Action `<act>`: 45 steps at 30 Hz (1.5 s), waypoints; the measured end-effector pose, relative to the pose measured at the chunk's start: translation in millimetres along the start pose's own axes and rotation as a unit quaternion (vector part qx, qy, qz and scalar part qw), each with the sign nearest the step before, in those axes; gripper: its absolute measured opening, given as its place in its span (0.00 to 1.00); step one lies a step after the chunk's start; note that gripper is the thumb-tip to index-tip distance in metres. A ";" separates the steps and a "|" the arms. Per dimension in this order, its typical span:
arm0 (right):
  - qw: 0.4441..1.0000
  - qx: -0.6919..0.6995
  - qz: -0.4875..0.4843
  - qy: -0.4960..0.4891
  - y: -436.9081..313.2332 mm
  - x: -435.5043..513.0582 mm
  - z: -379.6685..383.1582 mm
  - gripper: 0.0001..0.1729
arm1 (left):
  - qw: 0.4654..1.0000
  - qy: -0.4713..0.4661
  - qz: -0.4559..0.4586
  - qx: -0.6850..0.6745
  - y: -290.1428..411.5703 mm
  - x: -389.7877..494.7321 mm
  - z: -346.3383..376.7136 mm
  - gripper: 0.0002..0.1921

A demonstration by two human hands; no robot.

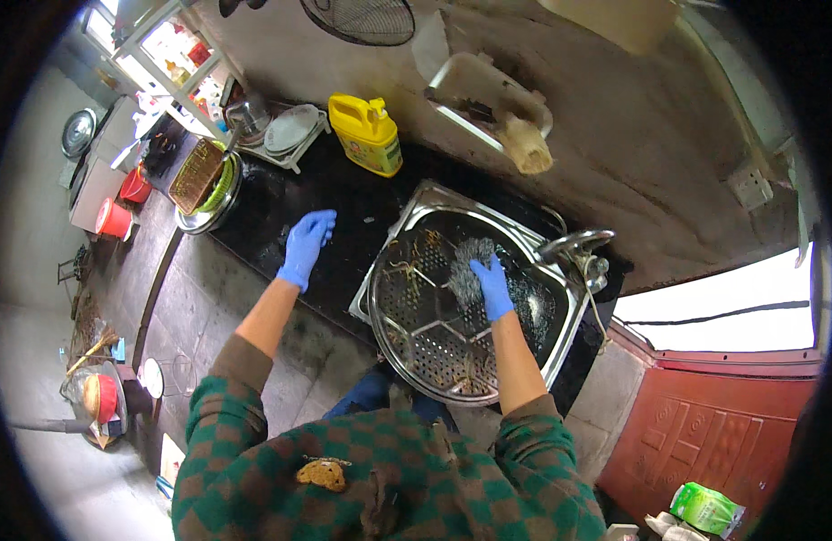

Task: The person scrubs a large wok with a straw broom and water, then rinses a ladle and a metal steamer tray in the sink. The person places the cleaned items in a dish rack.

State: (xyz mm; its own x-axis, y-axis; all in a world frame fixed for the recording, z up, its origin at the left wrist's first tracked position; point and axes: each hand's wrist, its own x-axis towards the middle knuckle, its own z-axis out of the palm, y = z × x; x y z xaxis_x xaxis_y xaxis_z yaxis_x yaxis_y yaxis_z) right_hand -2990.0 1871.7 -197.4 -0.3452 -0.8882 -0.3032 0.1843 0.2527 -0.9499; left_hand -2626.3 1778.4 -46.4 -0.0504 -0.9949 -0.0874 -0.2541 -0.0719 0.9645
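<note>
My right hand (493, 289), in a blue glove, grips a grey wiry scouring pad (464, 274) against a large round perforated metal steamer tray (449, 358). The tray leans over the near left part of a stainless steel sink (573, 324), its rim overhanging the counter front. Brown stringy residue (416, 267) clings to its upper left area. My left hand (309, 245), also blue-gloved, hovers apart from the tray over the black countertop (348, 253). Its fingers are loosely curled and nothing shows in them.
Behind the counter stand a yellow pump jug (367, 138) and a rack with plates (290, 130). Stacked baskets (201, 177) sit at the left end. A metal faucet (578, 242) rises at the sink's right. A wall-mounted plastic holder (490, 101) hangs above, and a red door (706, 433) is at right.
</note>
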 end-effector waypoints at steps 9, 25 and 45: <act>0.921 0.348 0.063 -0.165 -117.4 90.2 173.9 0.18 | 0.899 0.017 0.290 0.328 105.6 212.6 33.7 0.19; 0.919 0.390 0.012 -0.060 -139.8 158.4 263.5 0.22 | 0.783 -0.168 0.194 0.566 101.8 319.5 95.6 0.27; 0.873 -0.451 -0.151 -0.105 16.4 -139.5 38.5 0.28 | 0.868 -0.081 -0.428 -0.238 -157.1 -67.6 85.3 0.31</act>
State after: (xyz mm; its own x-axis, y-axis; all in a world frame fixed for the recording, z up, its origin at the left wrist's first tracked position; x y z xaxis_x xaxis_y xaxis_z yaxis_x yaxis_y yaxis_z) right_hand -2903.5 1985.0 -167.7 -0.0595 -0.9935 -0.0971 -0.7190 0.1101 -0.6863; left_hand -2665.4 1863.0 -213.3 -0.1843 -0.5431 -0.8192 0.1607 -0.8389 0.5200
